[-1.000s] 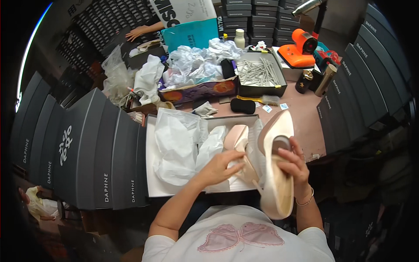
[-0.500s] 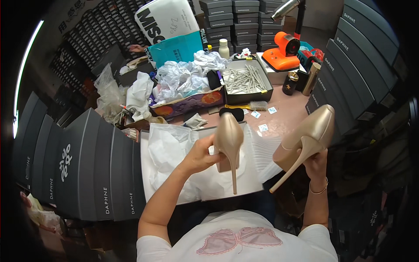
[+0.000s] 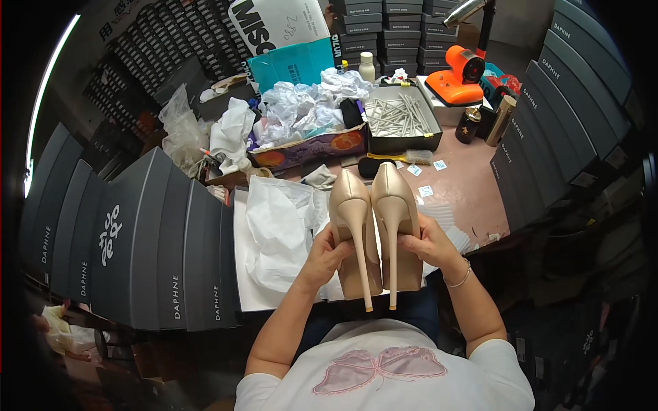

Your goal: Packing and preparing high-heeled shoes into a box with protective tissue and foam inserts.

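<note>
I hold a pair of gold high-heeled shoes (image 3: 396,198) side by side above the right part of the open shoebox (image 3: 251,300), stiletto heels facing me. My left hand (image 3: 325,255) is closed round one, my right hand (image 3: 433,244) round the other, thumbs near the heels, probably to steady them evenly. White paper (image 3: 281,236) lies in the shoebox, presumably as padding. Left of it, dark grey boxes (image 3: 168,240) carry pale lettering; beyond it lie small printed slips (image 3: 415,170).
</note>
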Tool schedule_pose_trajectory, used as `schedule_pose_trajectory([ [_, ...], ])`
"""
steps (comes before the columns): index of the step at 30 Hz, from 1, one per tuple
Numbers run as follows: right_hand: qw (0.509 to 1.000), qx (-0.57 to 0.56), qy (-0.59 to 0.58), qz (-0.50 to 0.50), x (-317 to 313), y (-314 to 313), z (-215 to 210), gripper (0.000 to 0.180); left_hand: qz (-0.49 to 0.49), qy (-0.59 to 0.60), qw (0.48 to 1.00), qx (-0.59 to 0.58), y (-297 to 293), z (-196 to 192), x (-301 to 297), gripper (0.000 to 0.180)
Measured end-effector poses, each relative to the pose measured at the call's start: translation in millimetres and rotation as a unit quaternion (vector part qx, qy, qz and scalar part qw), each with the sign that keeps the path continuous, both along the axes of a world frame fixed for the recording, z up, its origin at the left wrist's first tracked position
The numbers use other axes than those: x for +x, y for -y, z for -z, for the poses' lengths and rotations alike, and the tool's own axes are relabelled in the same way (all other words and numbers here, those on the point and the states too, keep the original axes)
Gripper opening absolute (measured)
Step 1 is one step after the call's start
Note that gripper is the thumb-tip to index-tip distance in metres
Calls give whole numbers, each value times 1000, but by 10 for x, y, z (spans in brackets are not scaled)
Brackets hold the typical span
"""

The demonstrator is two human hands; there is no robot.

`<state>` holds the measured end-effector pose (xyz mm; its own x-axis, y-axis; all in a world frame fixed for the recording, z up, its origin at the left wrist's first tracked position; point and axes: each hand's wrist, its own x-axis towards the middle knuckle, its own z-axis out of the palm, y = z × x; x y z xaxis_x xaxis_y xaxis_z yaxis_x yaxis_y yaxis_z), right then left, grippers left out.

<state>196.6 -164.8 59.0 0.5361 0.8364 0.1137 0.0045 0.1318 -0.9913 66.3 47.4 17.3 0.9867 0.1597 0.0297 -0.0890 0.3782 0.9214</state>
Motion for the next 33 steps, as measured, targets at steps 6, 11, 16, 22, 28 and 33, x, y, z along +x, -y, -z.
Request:
schedule_pose_trajectory([
  [6,998,-16,-63,-25,43,12,24,44,11,5,999,-35,46,-73,76,42],
  [11,982,20,-187,-33,83,2,96,65,52,-60,990,-117,46,-222,154,43],
  [16,990,30,-134,-23,86,25,142,66,31,-19,997,-71,75,-193,151,42],
  [22,993,31,-112,-10,67,61,154,65,42,4,997,-66,89,-163,139,41],
  [28,993,32,-113,-4,82,95,198,67,33,4,999,-40,127,-149,154,42],
  [33,976,90,-197,-1,152,157,219,70,-7,-30,997,70,169,-217,306,48],
])
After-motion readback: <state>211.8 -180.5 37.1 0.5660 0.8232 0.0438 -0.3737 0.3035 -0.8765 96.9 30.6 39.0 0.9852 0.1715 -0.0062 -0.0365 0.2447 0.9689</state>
